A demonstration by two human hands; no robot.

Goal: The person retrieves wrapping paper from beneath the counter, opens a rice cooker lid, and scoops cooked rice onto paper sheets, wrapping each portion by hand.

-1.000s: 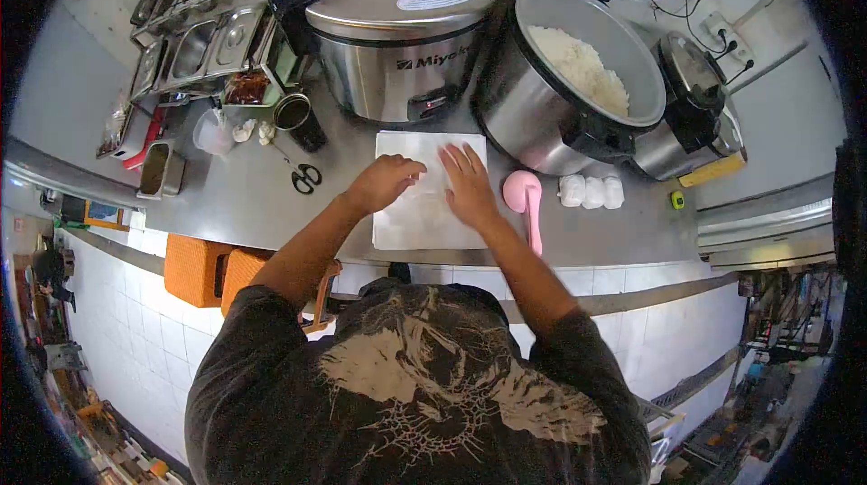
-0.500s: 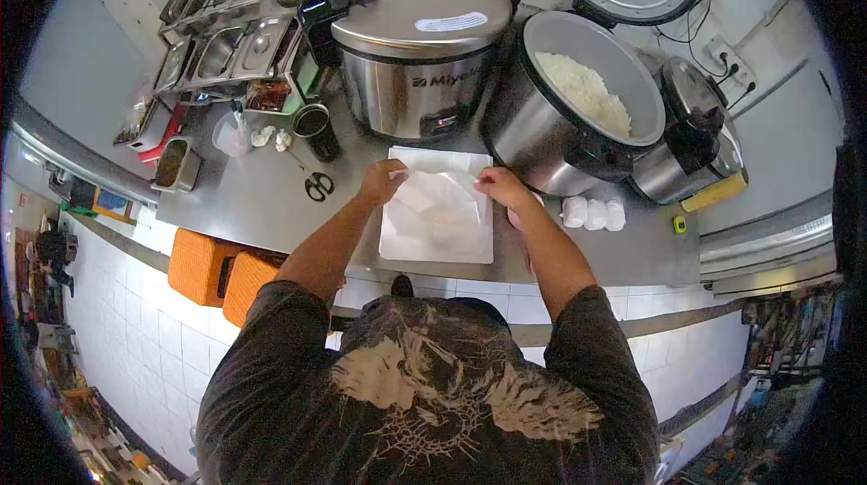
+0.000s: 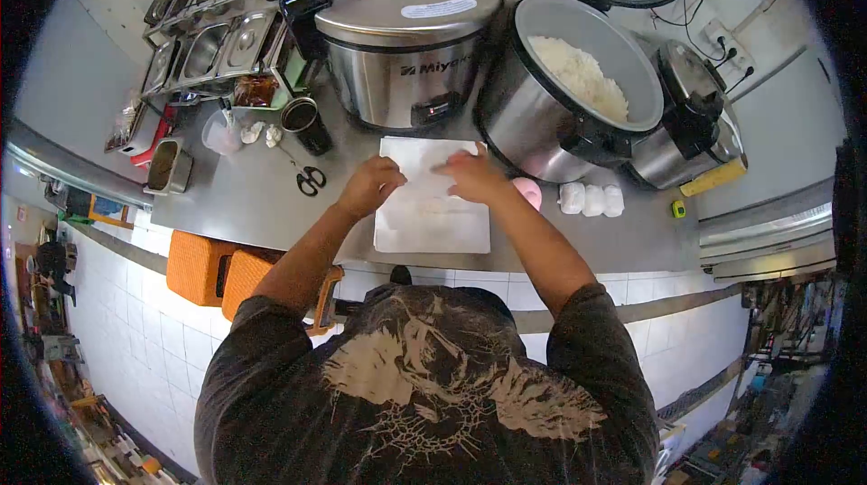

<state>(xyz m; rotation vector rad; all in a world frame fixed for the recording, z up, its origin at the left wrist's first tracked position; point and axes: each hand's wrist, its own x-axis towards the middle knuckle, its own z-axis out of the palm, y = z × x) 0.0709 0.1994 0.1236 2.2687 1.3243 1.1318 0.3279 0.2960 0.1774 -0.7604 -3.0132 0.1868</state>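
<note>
A stack of white paper sheets (image 3: 432, 237) lies on the steel counter in front of me, with a small pale smudge near its middle. My left hand (image 3: 374, 183) is at the stack's left edge, fingers curled together on the paper there. Across the upper part of the sheets, my right hand (image 3: 475, 176) reaches inward with its fingers stretched out over the paper; the fingertips are smeared by motion. Just right of that wrist sits a pink round object (image 3: 527, 192), partly hidden by the forearm.
Behind the paper stand a closed rice cooker (image 3: 397, 79) and an opened cooker of white rice (image 3: 578, 79). Scissors (image 3: 311, 181) and a dark cup (image 3: 307, 126) lie leftward. Several white rolls (image 3: 591, 200) sit at right. Orange stools (image 3: 194, 268) are below the counter.
Both hands held the upper side edges of a raised sheet; now it lies flatter. My right hand has moved inward over the paper, and my left sits slightly lower along the edge.
</note>
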